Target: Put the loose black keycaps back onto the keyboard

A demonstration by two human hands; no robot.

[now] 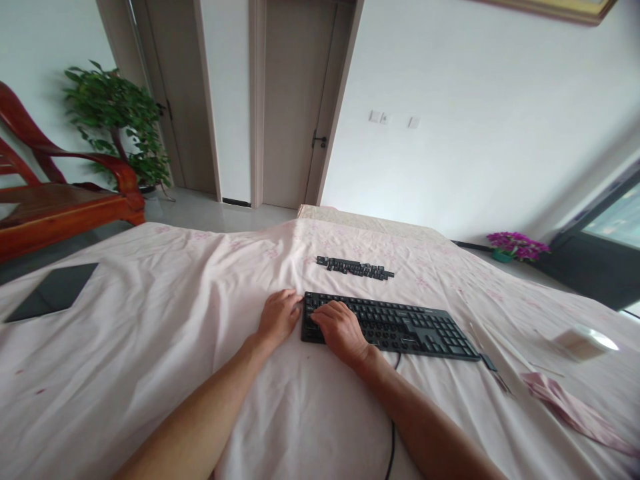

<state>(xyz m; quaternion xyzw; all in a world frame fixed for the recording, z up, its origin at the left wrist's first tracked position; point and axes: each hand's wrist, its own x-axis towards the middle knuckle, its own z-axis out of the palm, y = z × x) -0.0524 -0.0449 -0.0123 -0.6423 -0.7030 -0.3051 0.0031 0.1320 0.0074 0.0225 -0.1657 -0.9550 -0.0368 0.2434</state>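
Note:
A black computer keyboard (435,331) lies on the pink cloth, its cable running toward me. At its left end, my left hand (281,315) rests with its fingers bent against the edge, steadying that side. My right hand (343,330) reaches over the left part of the keys. Its fingers are curled together, tips down at the keys; anything between them is too small to make out. Part of the lower key rows near my right hand shows round dark stems without caps. Behind the keyboard, several loose black keycaps (355,268) are laid out in rows.
A dark tablet (53,291) lies at the left. On the right are a small dark-handled tool (489,363), a thin white stick (500,340), a round clear container (585,341) and a pink cloth strip (570,407). A wooden chair (70,200) stands beyond the left edge.

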